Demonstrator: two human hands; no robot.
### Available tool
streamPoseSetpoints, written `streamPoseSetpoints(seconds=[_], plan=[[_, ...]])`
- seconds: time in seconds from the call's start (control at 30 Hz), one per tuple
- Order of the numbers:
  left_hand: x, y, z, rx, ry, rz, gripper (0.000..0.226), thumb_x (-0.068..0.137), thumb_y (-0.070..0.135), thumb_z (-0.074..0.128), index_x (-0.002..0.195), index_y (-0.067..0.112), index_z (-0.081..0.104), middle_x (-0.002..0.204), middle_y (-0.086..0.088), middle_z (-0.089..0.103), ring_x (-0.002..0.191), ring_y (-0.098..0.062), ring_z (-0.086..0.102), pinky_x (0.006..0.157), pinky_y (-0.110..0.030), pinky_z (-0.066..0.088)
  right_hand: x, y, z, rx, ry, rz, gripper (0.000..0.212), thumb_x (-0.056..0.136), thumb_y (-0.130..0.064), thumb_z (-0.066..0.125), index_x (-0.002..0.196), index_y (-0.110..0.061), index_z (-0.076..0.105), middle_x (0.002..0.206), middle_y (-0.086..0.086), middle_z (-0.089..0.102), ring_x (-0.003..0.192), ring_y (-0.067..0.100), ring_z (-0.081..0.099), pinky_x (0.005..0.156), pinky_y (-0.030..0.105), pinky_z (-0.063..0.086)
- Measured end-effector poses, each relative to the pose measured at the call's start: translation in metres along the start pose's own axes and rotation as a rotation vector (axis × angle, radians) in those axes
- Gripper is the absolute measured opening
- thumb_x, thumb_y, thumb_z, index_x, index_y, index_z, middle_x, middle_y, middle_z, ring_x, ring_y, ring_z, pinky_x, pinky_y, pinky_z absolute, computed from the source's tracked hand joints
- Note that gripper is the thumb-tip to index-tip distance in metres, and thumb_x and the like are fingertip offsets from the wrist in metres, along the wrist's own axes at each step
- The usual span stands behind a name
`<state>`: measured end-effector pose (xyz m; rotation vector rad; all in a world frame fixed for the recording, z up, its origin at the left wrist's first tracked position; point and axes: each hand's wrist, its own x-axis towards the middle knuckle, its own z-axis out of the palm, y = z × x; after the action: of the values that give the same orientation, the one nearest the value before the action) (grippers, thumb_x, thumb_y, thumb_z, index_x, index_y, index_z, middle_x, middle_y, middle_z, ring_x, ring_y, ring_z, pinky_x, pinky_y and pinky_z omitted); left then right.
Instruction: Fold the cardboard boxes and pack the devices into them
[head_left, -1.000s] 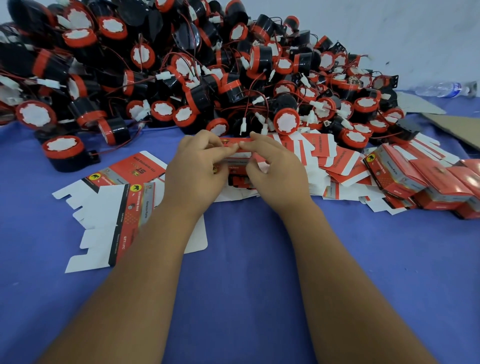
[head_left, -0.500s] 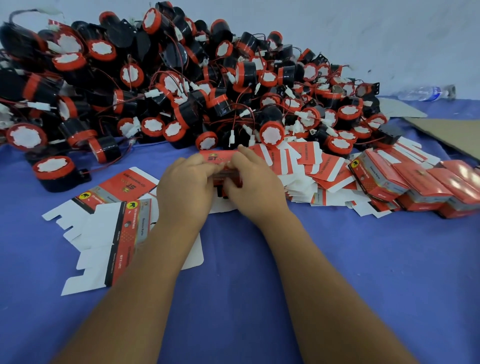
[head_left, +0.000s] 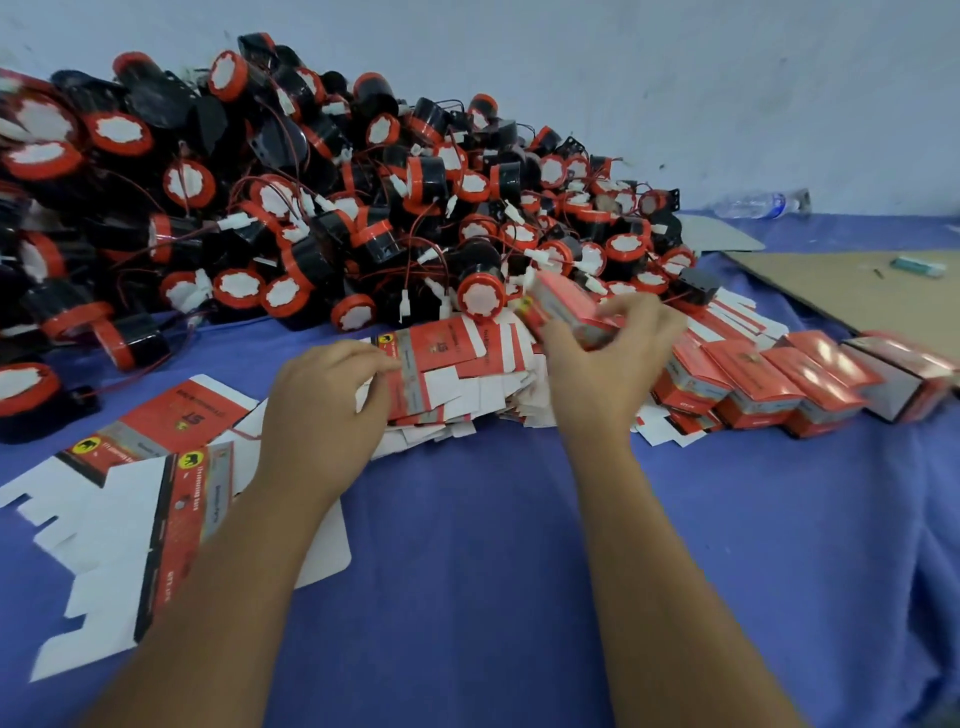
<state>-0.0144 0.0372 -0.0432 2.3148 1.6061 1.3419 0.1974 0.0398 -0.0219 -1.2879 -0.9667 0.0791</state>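
A row of closed boxes (head_left: 769, 379) lies right of the flat blank stack (head_left: 447, 374), where the right hand (head_left: 597, 379) grips another box (head_left: 566, 312), the left hand (head_left: 322, 410) pinches a blank, and the heaped devices (head_left: 322, 208) behind remain unpacked.

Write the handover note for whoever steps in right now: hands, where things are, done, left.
Right hand: grips a folded red box, raised above the stack of flat blanks; whether a device is inside cannot be seen.
Left hand: fingers pinch the top blank of that stack.
Devices: big loose pile at the back of the table.
More flat blanks lie to the left.
Done: a row of folded boxes on the right.
Left: set the held box with the row, fold the next blank, pack a device, repeat; most of the pile is unpacked.
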Motion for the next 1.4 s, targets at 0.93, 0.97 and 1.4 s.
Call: streamPoseSetpoints(seconds=[0.93, 0.97, 1.4], plan=[[0.008, -0.022, 0.005, -0.006, -0.234, -0.547, 0.059, 0.082, 0.028, 0.057, 0.141, 0.026, 0.052, 0.133, -0.014, 0.056, 0.131, -0.035, 0.041, 0.113, -0.048, 0.031, -0.048, -0.015, 0.067, -0.637, -0.987, -0.328, 0.054, 0.089, -0.054, 0.054, 0.137, -0.03, 0.053, 0.147, 0.007, 0.043, 0.14, 0.03, 0.027, 0.113, 0.043, 0.016], [0.009, -0.021, 0.005, -0.094, -0.173, -0.557, 0.054, 0.084, 0.024, 0.058, 0.138, 0.025, 0.056, 0.132, -0.012, 0.057, 0.127, -0.031, 0.046, 0.108, -0.045, 0.037, -0.049, -0.014, 0.066, -0.656, -0.997, -0.356, 0.057, 0.088, -0.056, 0.054, 0.139, -0.03, 0.05, 0.148, 0.007, 0.042, 0.141, 0.03, 0.026, 0.115, 0.043, 0.015], [0.017, -0.013, -0.017, -1.069, 0.326, -0.703, 0.021, 0.098, 0.011, 0.05, 0.101, 0.02, 0.069, 0.098, 0.002, 0.076, 0.087, -0.017, 0.075, 0.071, -0.024, 0.058, -0.06, -0.021, 0.06, -0.44, -0.396, -0.722, 0.025, 0.084, 0.001, 0.054, 0.102, -0.006, 0.071, 0.103, 0.009, 0.071, 0.097, 0.031, 0.064, 0.09, 0.041, 0.042]])
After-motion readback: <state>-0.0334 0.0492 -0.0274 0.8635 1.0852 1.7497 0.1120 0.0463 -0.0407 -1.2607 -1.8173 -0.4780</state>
